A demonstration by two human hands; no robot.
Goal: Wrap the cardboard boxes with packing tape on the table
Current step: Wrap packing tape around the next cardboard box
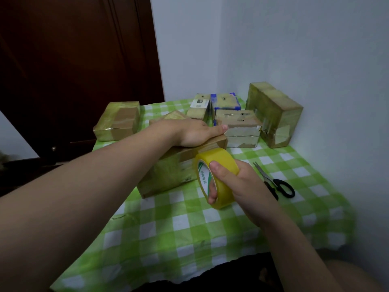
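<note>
Green-white label [203,178], Chinese characters, inside tape roll [225,163].

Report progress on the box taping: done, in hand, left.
Looks done: the back boxes already carry glossy tape. In hand: left grip presses the front box down; right grip holds the tape roll at its near corner. Left: this box still shows bare cardboard, and the scissors lie to the right, untouched.

Head-worn, close — down onto table [168,228]
</note>
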